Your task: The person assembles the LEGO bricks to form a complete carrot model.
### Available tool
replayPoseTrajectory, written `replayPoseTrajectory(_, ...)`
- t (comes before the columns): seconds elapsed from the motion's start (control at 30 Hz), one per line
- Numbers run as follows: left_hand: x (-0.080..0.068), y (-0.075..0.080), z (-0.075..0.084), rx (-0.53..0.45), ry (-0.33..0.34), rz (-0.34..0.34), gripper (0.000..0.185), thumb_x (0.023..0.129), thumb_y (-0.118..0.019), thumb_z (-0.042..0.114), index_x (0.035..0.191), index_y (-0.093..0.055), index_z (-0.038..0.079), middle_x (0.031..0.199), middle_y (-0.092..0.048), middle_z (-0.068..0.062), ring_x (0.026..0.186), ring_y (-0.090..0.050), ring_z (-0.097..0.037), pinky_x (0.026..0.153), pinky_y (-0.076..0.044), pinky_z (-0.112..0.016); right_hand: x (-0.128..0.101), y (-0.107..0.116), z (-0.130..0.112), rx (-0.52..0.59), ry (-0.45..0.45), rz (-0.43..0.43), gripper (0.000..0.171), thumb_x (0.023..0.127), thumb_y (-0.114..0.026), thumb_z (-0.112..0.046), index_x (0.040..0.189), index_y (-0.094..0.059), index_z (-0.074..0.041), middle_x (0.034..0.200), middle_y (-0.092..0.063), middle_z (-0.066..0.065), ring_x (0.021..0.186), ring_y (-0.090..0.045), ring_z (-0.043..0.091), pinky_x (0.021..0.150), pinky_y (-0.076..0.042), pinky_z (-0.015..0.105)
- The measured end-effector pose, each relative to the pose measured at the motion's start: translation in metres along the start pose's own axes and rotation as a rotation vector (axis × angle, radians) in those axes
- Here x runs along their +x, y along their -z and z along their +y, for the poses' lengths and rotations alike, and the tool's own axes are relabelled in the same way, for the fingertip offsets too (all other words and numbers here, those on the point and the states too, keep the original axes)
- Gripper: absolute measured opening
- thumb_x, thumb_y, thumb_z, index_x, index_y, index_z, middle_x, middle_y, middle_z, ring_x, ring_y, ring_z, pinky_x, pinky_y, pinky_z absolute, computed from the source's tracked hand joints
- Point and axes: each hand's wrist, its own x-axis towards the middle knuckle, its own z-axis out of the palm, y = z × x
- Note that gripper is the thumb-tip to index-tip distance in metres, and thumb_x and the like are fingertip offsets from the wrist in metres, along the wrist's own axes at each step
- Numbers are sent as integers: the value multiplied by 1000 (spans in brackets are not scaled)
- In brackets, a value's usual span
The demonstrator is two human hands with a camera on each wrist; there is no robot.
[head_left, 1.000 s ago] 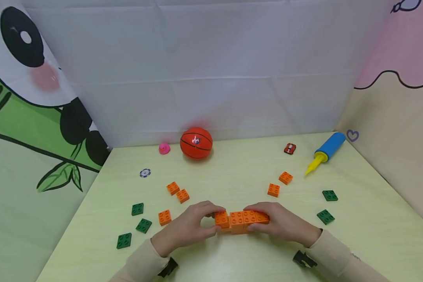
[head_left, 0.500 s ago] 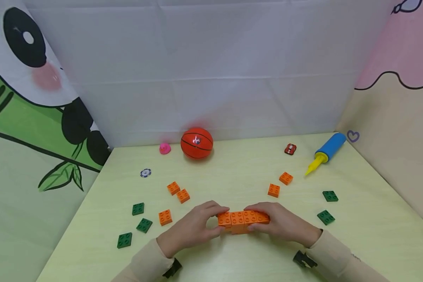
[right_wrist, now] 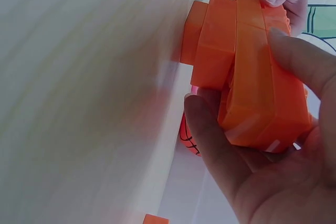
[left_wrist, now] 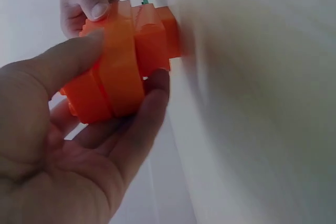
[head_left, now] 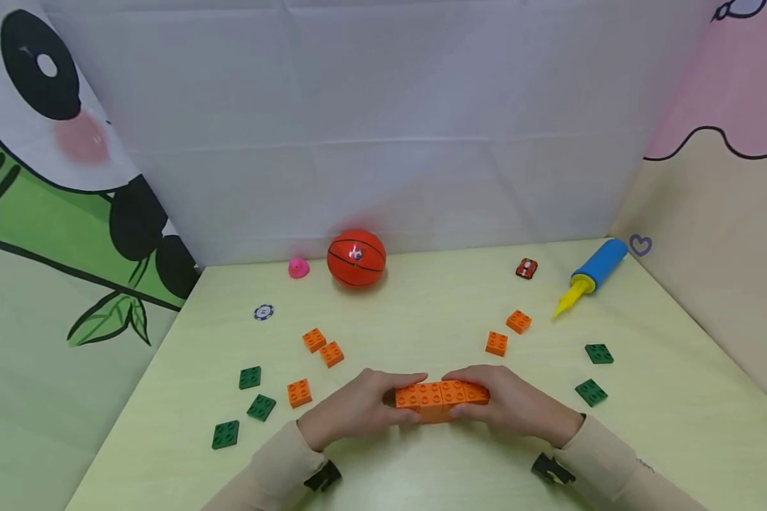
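Orange brick assembly (head_left: 441, 401) sits low over the near middle of the tabletop (head_left: 422, 461), held between both our hands. Our left hand (head_left: 358, 411) grips its left end: the thumb lies along one face and the fingers (left_wrist: 142, 114) curl under the opposite face, closed around the bricks. Our right hand (head_left: 514, 404) grips the right end the same way, thumb on one side and fingers (right_wrist: 210, 129) wrapped under the other, clamped on the stack. In the wrist views the assembly shows as several bricks joined in layers, with one brick jutting toward the tabletop; whether it touches the surface we cannot tell.

Loose orange bricks lie apart from the hands: two (head_left: 322, 348) side by side to the left, one (head_left: 299, 392) just beside the left hand, and two more (head_left: 507, 333) beyond the right hand. Green plates rest at the left (head_left: 249, 401) and at the right (head_left: 594, 372). Along the far edge stand a basketball (head_left: 356, 257), a pink duck (head_left: 297, 267), a small red car (head_left: 526, 268) and a blue and yellow pump (head_left: 591, 275). A poker chip (head_left: 263, 312) lies at the left.
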Motion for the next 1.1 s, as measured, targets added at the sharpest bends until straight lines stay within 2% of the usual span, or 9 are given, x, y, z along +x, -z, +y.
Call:
replayPoseTrajectory(0.1,2,0,3,7,12,-2,60,91,-73,36,146,-53,23,135,-60,10,98,-57,-5,90,-49,-27,0,1,0,-1,3,-4,52,90,-68,-50,133,-63,-20,124,-65,-8,107,-59,13,96,-50,45)
replayPoseTrajectory(0.33,0,-1,5,22,52,12,61,90,-75,35,146,-53,25,136,-59,8,94,-55,-7,83,-47,-25,1,2,0,-16,13,-9,54,91,-67,-51,134,-63,-19,125,-65,-8,107,-59,13,97,-50,45)
replayPoseTrajectory(0.63,0,-2,3,9,50,6,60,90,-74,36,146,-52,26,137,-58,10,100,-55,-6,90,-48,-28,-1,1,-1,-7,6,3,55,90,-67,-51,134,-63,-18,126,-65,-5,109,-59,15,98,-49,48)
replayPoseTrajectory(0.8,1,-5,2,-15,61,9,58,91,-74,34,145,-54,26,133,-60,11,101,-56,-5,92,-48,-29,-3,5,2,16,-32,-7,52,100,-52,-50,138,-59,-16,133,-61,-1,120,-56,23,103,-46,52)
replayPoseTrajectory(0.93,2,-7,2,0,39,29,57,91,-74,32,144,-55,25,133,-61,10,104,-57,-2,96,-48,-31,-1,19,7,-14,-48,56,54,105,-40,-51,139,-57,-13,134,-61,3,122,-56,25,103,-46,52)
replayPoseTrajectory(1.03,3,-7,2,18,24,42,57,91,-73,32,144,-55,25,133,-61,9,105,-57,-1,98,-49,-31,4,31,13,-89,-52,124,53,105,-43,-48,138,-58,-11,133,-62,4,118,-59,23,101,-47,50)
replayPoseTrajectory(1.1,3,-8,1,20,21,44,57,91,-73,32,144,-55,25,133,-61,9,105,-57,-1,98,-49,-31,8,38,19,-158,-59,164,47,104,-50,-41,137,-59,-9,131,-62,6,117,-59,25,100,-48,49)
